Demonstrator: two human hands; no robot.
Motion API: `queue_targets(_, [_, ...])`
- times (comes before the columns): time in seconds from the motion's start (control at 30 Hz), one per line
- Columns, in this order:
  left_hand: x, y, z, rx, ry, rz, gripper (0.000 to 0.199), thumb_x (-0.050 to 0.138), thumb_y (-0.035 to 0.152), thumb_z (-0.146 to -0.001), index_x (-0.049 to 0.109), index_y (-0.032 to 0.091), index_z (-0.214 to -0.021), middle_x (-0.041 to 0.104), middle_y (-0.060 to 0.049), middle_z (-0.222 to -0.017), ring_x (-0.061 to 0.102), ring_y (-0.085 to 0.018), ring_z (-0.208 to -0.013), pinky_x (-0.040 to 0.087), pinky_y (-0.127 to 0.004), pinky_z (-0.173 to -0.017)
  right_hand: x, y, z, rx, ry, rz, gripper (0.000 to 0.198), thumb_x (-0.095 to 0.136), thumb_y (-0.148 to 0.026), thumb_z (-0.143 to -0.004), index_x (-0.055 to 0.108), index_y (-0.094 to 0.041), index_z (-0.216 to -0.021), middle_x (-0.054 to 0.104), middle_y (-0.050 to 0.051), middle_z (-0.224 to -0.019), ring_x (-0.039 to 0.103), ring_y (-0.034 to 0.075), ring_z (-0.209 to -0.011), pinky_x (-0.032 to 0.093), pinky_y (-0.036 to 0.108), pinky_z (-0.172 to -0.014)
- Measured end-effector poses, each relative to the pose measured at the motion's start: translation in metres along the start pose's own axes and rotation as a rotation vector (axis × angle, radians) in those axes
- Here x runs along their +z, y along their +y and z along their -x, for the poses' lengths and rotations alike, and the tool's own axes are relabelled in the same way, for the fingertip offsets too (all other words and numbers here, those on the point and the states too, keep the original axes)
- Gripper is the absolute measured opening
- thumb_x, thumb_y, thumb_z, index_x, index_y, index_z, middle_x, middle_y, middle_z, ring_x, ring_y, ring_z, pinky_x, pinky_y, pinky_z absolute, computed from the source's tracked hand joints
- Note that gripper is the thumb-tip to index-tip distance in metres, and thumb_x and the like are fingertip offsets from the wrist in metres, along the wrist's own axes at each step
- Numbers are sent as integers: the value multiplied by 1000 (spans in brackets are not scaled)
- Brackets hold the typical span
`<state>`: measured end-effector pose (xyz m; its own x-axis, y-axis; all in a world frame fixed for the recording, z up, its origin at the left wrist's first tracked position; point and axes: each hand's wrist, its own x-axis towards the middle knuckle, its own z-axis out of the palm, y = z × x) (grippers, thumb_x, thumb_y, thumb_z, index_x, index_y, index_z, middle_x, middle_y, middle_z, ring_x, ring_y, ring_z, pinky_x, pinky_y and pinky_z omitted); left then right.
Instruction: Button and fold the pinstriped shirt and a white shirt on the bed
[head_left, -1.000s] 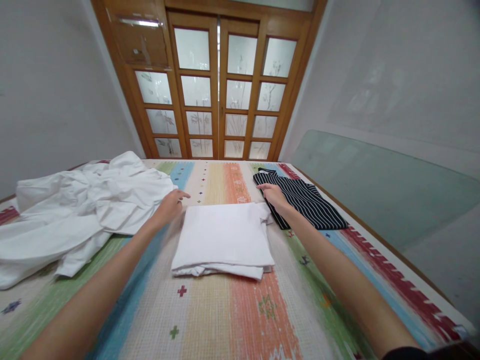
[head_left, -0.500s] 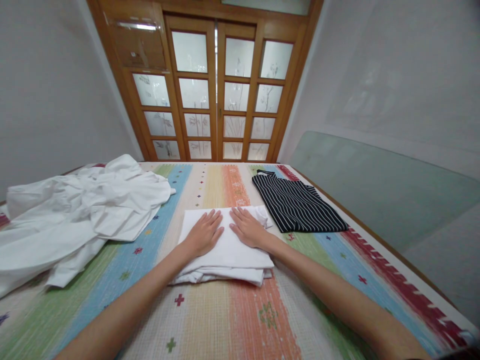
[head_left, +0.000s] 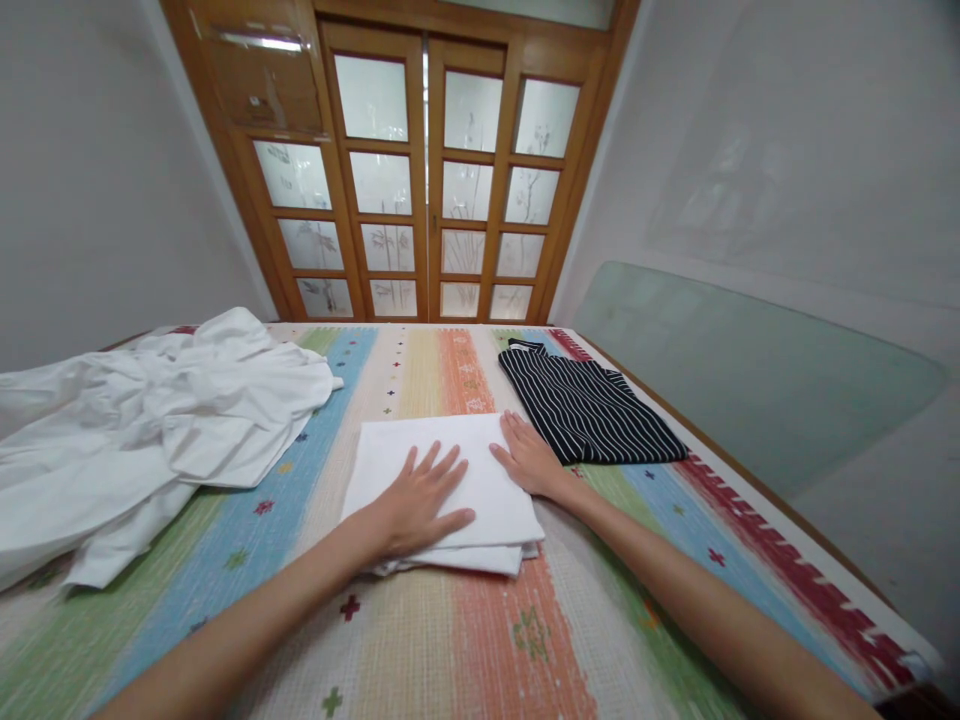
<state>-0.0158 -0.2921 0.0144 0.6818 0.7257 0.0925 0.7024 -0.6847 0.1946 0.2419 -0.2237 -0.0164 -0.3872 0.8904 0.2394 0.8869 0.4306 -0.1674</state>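
A white garment (head_left: 472, 500), folded into a rough rectangle with several layers showing at its near edge, lies in front of me. My left hand (head_left: 424, 500) rests on its left near part, palm down, fingers spread. At its right far edge lies my right hand (head_left: 531, 455), flat with the fingers stretched out and touching the cloth. Neither hand grips anything. Just beyond my right hand is a folded black and white striped garment (head_left: 589, 405).
Crumpled white clothing (head_left: 172, 400) is heaped on the left. Everything lies on a colourful striped cover (head_left: 420, 640). A pale green headboard (head_left: 720, 370) runs along the right side, against the wall. Wooden doors with glass panes (head_left: 420, 180) stand at the far end.
My left hand has slid nearer on the white garment and spread its fingers. My right hand has shifted right to the garment's edge. The view has turned slightly.
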Motion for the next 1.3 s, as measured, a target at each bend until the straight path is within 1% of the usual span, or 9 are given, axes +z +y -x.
queue_targets(0.13, [0, 38, 8, 121, -14, 36, 70, 29, 63, -94, 23, 27, -153, 27, -10, -158, 15, -31, -148, 8, -58, -118, -13, -16, 0, 46, 19, 29, 72, 34, -49, -97, 33, 2, -147, 21, 27, -155, 18, 38, -146, 10, 57, -117])
queue_targets(0.27, [-12, 44, 8, 123, -29, 58, 58, 31, 52, -97, 40, 22, -146, 42, -12, -151, 31, -31, -143, 19, -56, -116, -27, -46, 19, -45, 71, -34, 69, 33, -47, -99, 28, -1, -150, 13, 23, -158, 11, 34, -148, 11, 56, -119])
queue_targets(0.43, [-34, 13, -2, 60, 103, 103, 36, 38, 21, -91, 69, 21, -109, 73, -8, -106, 66, -23, -103, 46, -40, -97, -29, -79, 67, -250, -63, -130, 64, 32, -48, -100, 26, -13, -153, 15, 15, -160, 11, 28, -148, 19, 51, -120])
queue_targets(0.53, [-38, -15, -13, -106, 215, 35, 36, 43, 15, -84, 67, 16, -110, 71, -12, -113, 63, -25, -107, 46, -41, -98, -32, -89, 92, -271, -133, -111, 59, 34, -41, -101, 28, -13, -152, 20, 15, -159, 11, 31, -148, 20, 54, -119])
queue_targets(0.63, [-36, -46, -28, -202, 186, -33, 40, 42, 17, -86, 61, 10, -121, 66, -18, -123, 60, -28, -115, 43, -43, -100, -38, -97, 109, -320, -138, -89, 59, 39, -39, -100, 27, -14, -153, 23, 13, -159, 11, 30, -148, 20, 52, -119])
queue_targets(0.77, [-33, -79, -42, -256, 145, -48, 39, 37, 28, -94, 63, 11, -118, 66, -18, -120, 60, -29, -112, 42, -42, -99, -38, -104, 117, -410, -54, -30, 59, 45, -40, -98, 34, -13, -149, 38, 13, -153, 26, 28, -145, 23, 50, -119])
queue_targets(0.97, [-43, -95, -42, -375, 74, -31, 32, 45, 35, -90, 70, 15, -96, 70, -15, -104, 64, -26, -99, 45, -33, -85, -30, -86, 98, -514, 133, 137, 37, 50, -18, -93, 58, -15, -128, 54, 12, -141, 38, 28, -138, 23, 53, -118])
queue_targets(1.13, [-61, -99, -18, -607, -18, -57, 25, 52, 36, -85, 67, 17, -80, 73, -15, -92, 67, -26, -86, 45, -30, -71, -43, -46, 61, -325, 157, 202, 32, 53, -10, -86, 66, -14, -114, 54, 17, -140, 41, 30, -137, 29, 53, -115])
queue_targets(1.3, [-76, -91, 32, -769, -255, 372, 37, 60, 47, -77, 53, 20, -53, 59, -4, -47, 55, -18, -43, 42, -28, -49, -48, -32, 37, -34, 210, -60, 33, 47, -7, -84, 65, -8, -111, 56, 21, -135, 41, 29, -136, 34, 46, -112])
